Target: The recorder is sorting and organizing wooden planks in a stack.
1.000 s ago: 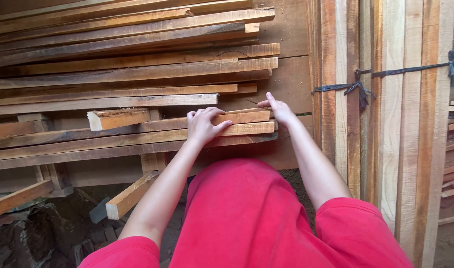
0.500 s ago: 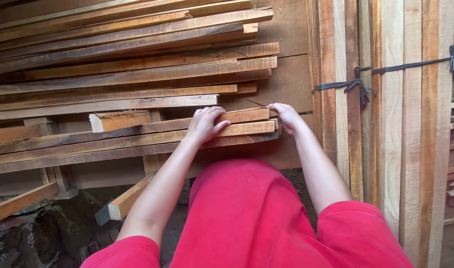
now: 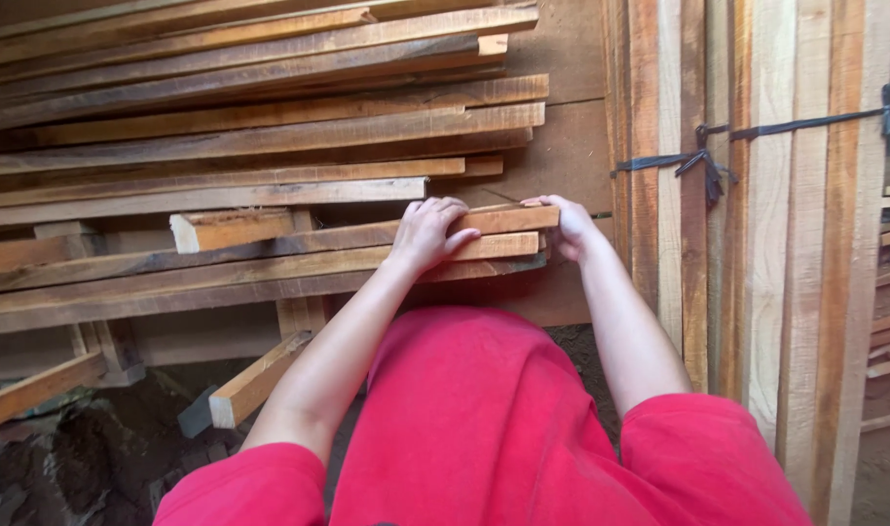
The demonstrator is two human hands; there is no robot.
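Observation:
A long reddish wooden plank (image 3: 348, 236) lies on top of a low stack of planks in front of me. My left hand (image 3: 428, 234) rests flat on its top face, fingers spread over the wood, a little back from its right end. My right hand (image 3: 566, 226) wraps around that right end, with the fingers curled over the cut face. Under it lie two more long planks (image 3: 270, 271). My red sleeves and red garment fill the lower part of the view.
A taller pile of long boards (image 3: 270, 107) rises behind the stack. Upright boards tied with a dark strap (image 3: 698, 161) stand at the right. A short offcut (image 3: 255, 380) leans below, over dark ground and rubble at lower left.
My right hand has slid from above the plank's end down onto it and closed round it. My left hand has stayed on the plank's top.

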